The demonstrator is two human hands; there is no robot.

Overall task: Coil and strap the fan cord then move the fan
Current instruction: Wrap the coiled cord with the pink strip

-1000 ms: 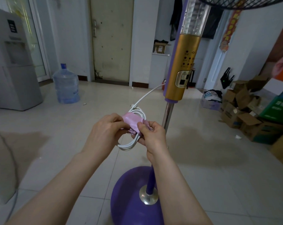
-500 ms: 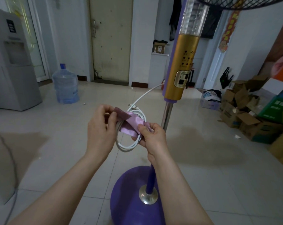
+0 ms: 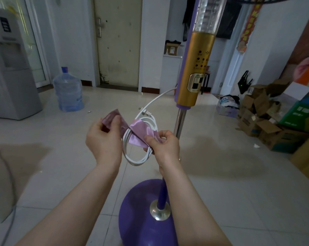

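A standing fan with a gold control column [image 3: 197,71], a chrome pole and a round purple base [image 3: 141,213] stands just right of centre. Its white cord [image 3: 137,157] runs from the column and hangs in a small coil in front of me, the plug [image 3: 145,112] at the coil's top. A pink satin strap [image 3: 139,130] passes through the coil. My left hand [image 3: 104,139] pinches the strap's left end, pulled out to the left. My right hand [image 3: 163,144] pinches the strap's right end against the coil.
A water dispenser [image 3: 10,71] and a large water bottle [image 3: 67,93] stand at the left. Cardboard boxes [image 3: 267,121] pile up along the right wall. A grey cable [image 3: 10,201] trails over the tiled floor at the far left. A closed door [image 3: 118,41] is straight behind.
My left hand has drawn the strap's left end away from the coil, out and up to the left, opening the wrap. The right hand keeps its hold.
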